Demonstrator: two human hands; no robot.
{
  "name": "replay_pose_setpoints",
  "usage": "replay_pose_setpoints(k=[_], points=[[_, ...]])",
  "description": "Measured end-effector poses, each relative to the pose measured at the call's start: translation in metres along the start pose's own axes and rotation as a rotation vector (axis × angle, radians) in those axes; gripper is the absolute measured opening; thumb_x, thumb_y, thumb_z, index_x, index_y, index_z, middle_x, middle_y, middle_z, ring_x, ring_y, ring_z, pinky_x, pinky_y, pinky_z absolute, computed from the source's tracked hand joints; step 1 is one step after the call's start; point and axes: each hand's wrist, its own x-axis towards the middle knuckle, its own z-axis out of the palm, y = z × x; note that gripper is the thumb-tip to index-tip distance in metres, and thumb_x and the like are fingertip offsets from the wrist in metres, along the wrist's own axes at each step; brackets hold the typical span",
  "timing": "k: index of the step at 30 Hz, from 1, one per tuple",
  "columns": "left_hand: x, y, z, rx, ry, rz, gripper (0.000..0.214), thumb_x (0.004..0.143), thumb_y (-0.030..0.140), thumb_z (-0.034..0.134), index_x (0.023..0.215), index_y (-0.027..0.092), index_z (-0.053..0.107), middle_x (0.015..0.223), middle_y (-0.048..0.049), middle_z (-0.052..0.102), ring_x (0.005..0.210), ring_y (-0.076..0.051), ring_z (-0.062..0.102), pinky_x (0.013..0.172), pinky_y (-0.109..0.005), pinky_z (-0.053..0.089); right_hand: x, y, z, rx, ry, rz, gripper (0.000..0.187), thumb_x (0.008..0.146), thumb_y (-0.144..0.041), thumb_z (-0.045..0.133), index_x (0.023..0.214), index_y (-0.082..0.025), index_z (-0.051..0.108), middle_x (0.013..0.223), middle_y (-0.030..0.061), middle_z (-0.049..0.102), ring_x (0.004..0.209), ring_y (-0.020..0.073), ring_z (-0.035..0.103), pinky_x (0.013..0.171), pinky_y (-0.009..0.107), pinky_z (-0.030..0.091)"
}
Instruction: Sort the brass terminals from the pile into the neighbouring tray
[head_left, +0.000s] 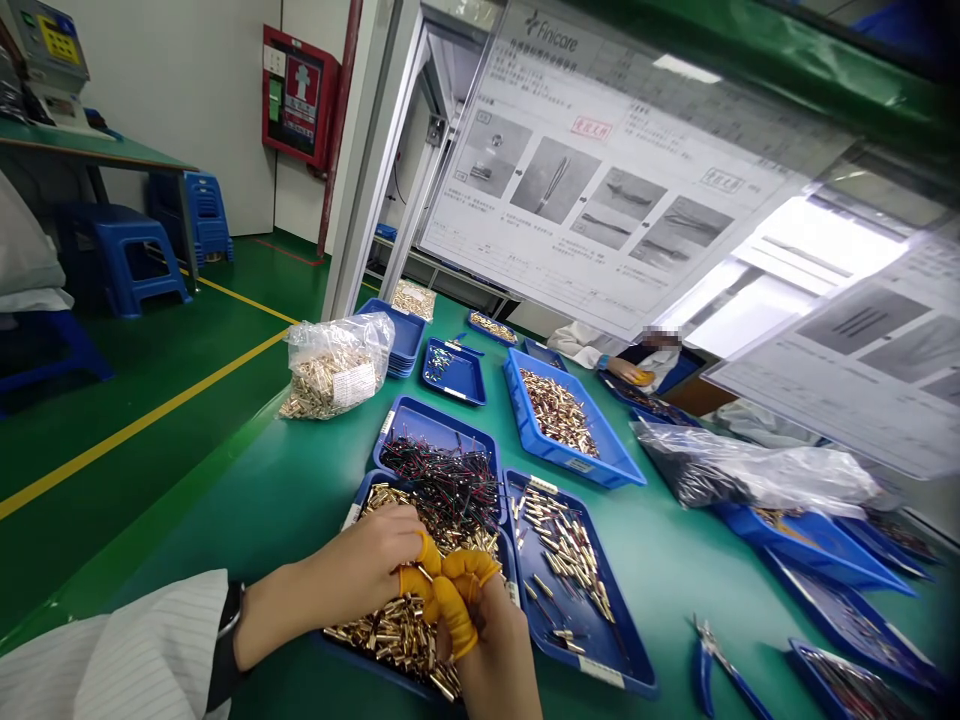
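Your left hand (352, 570) and right hand (487, 640) meet over a blue plastic tray (360, 665) at the near edge of the green table (660, 590), with the tray heaped with brass pins (397, 635). Your hands are close together, and the orange finger cots (457, 600) on your fingers touch at their tips; a thin sliver of metal shows there, but the fingers hide too much to tell whether they are clamped on anything. A striped white sleeve (142, 650) covers your left forearm. Just behind your hands, a second blue tray (435, 420) holds a tangle of black-and-red wired pins (439, 490). To the right, a third blue tray (581, 655) holds scattered brass pins (570, 560), and blue-handled pliers (712, 665) lie nearer the table's right side. Toward the far edge sit a large blue tray (570, 460) of copper-coloured pins (559, 410) and, at the left, a clear plastic bag of brass parts (334, 370). Across the table, a co-worker's hand (626, 370) rests beyond a bag of dark parts (750, 470), under a hanging printed instruction sheet (600, 170).
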Motion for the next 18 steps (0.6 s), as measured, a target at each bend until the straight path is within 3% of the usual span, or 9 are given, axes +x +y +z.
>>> replay_pose_setpoints(k=[3,6,10,14,18], points=[[0.002,-0.002,0.0,-0.008,0.049,-0.107,0.01,0.079,0.005,0.059,0.076,0.015,0.058,0.077,-0.0027,0.06,0.078,-0.019,0.05,0.073,-0.029,0.04,0.004,-0.005,-0.008,0.003,-0.035,-0.034,0.019,0.08,-0.036,0.053,0.088,-0.019,0.056,0.065,0.0012,0.059,0.051,0.014,0.054,0.046,0.022,0.043],[0.002,-0.003,0.001,-0.029,0.064,-0.152,0.005,0.08,0.01,0.06,0.079,0.015,0.058,0.079,-0.0028,0.06,0.08,-0.019,0.05,0.075,-0.03,0.04,0.005,-0.005,-0.011,0.029,0.001,-0.002,0.019,0.08,-0.036,0.053,0.085,-0.018,0.058,0.059,-0.0004,0.057,0.048,0.0138,0.053,0.044,0.022,0.042],[0.001,-0.001,0.002,-0.026,0.041,-0.124,0.011,0.079,0.005,0.06,0.076,0.016,0.057,0.076,-0.0015,0.06,0.078,-0.019,0.05,0.071,-0.028,0.04,0.003,-0.001,-0.003,0.104,0.071,0.052,0.02,0.077,-0.038,0.055,0.072,-0.018,0.058,0.047,-0.0044,0.051,0.042,0.0113,0.048,0.044,0.021,0.038],[0.0,0.002,0.002,-0.034,0.02,-0.076,0.018,0.076,0.001,0.058,0.068,0.016,0.053,0.07,-0.0005,0.056,0.073,-0.017,0.049,0.065,-0.025,0.039,0.001,-0.002,0.002,0.164,0.037,0.092,0.018,0.072,-0.034,0.062,0.067,-0.018,0.057,0.048,-0.0045,0.053,0.042,0.0106,0.049,0.043,0.02,0.036],[-0.001,0.005,0.002,-0.106,0.026,-0.018,0.02,0.076,0.003,0.059,0.064,0.017,0.051,0.066,0.0014,0.053,0.069,-0.016,0.049,0.063,-0.024,0.038,0.003,-0.003,0.001,0.335,-0.032,0.163,0.025,0.063,-0.036,0.072,0.067,-0.02,0.053,0.049,-0.0088,0.046,0.038,0.0067,0.04,0.038,0.017,0.033]])
